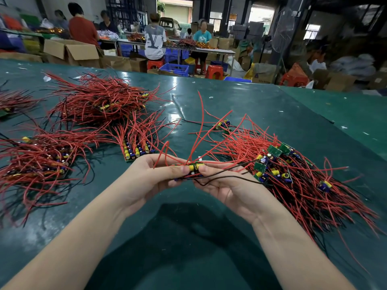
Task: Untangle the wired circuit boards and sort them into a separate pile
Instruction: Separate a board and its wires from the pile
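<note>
Both hands meet over the middle of the green table [261, 105] and hold a small bunch of wired circuit boards [194, 169] between them. My left hand [150, 176] pinches the bunch from the left with thumb and fingers. From the right, my right hand [224, 181] grips the same bunch, its thumb on the yellow capacitor. Red wires fan upward from the boards and black wires trail right. A tangled heap of boards [293, 174] lies just right of my right hand. A neat row of boards [136, 150] sits up-left of my left hand.
More red-wired piles lie at the left front [37, 158], back left [98, 101] and far left edge [12, 103]. A few loose boards [222, 123] lie behind the hands. Beyond the table, people work at benches among cardboard boxes, blue crates and red stools.
</note>
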A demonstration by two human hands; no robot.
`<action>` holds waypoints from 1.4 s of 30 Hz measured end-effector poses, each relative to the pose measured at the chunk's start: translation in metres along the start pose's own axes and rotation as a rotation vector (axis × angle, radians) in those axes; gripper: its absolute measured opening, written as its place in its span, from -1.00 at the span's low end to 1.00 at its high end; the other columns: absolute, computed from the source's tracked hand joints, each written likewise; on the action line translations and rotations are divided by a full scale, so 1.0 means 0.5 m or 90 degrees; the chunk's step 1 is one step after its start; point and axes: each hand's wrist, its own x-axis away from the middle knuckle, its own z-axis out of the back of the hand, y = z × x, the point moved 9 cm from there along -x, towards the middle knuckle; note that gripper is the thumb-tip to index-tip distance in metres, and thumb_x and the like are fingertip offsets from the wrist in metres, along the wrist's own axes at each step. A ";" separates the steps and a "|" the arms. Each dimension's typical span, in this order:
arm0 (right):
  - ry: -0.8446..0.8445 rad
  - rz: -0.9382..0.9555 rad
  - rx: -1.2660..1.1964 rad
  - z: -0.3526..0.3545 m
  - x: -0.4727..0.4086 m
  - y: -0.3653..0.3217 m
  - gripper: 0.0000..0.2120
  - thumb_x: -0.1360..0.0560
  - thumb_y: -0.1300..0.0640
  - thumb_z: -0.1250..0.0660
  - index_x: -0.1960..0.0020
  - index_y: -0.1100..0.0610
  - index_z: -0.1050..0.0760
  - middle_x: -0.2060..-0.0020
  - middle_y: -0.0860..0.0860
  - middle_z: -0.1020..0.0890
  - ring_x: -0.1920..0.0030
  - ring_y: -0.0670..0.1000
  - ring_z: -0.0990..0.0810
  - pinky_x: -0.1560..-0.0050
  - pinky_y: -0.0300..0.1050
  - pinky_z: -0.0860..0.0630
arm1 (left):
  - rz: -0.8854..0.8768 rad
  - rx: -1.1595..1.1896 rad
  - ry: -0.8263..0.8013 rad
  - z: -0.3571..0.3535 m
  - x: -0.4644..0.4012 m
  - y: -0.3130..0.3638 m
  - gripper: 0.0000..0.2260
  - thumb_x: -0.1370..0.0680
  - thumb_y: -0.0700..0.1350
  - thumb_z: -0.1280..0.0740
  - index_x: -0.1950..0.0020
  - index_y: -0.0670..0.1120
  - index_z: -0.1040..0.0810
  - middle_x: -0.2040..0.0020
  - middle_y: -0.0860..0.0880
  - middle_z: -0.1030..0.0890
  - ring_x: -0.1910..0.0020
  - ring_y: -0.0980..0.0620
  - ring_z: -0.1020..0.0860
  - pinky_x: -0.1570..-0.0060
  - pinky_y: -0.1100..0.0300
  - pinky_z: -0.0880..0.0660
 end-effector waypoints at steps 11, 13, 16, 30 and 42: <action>-0.022 -0.019 -0.021 -0.003 -0.004 0.008 -0.88 -0.38 0.23 -0.41 0.16 0.11 -0.72 0.24 0.03 -0.72 0.24 -0.08 -0.68 0.11 -0.23 -0.59 | 0.016 0.027 -0.008 -0.003 0.001 -0.004 -0.72 -0.17 -0.18 -0.49 0.17 -0.25 -0.66 0.27 -0.11 -0.67 0.38 0.12 -0.57 0.41 0.40 -0.49; -0.016 -0.022 -0.031 -0.001 -0.004 0.009 -0.90 -0.33 0.21 -0.46 0.17 0.13 -0.72 0.25 0.06 -0.72 0.24 -0.06 -0.69 0.12 -0.23 -0.59 | 0.020 0.029 -0.009 -0.002 -0.001 -0.005 -0.76 -0.16 -0.17 -0.49 0.21 -0.21 -0.69 0.27 -0.10 -0.67 0.37 0.12 -0.57 0.39 0.40 -0.50; -0.008 -0.031 -0.054 0.000 -0.003 0.011 -0.89 -0.31 0.24 -0.44 0.19 0.16 -0.71 0.26 0.09 -0.71 0.26 -0.04 -0.69 0.16 -0.22 -0.59 | 0.031 0.036 -0.018 -0.002 -0.002 -0.010 -0.82 -0.18 -0.19 -0.50 0.24 -0.17 -0.71 0.28 -0.07 -0.67 0.38 0.13 -0.57 0.37 0.41 -0.50; 0.024 -0.130 -0.215 -0.012 0.008 0.019 -0.88 -0.24 0.21 -0.43 0.24 0.19 -0.68 0.26 0.13 -0.69 0.27 0.05 -0.69 0.23 -0.14 -0.62 | 0.033 0.168 -0.006 0.012 -0.007 -0.005 -0.69 -0.04 -0.17 -0.67 0.28 -0.10 -0.71 0.31 -0.03 -0.67 0.36 0.14 -0.63 0.36 0.37 -0.55; 0.242 0.084 -0.096 0.056 0.012 -0.029 -0.78 -0.45 0.30 -0.36 0.30 0.11 -0.68 0.30 0.06 -0.69 0.35 -0.02 -0.66 0.33 -0.21 -0.59 | -0.216 -0.022 0.389 0.152 0.010 0.066 -0.94 -0.52 -0.23 -0.39 0.12 -0.09 -0.56 0.20 -0.01 -0.60 0.26 0.16 -0.55 0.23 0.39 -0.54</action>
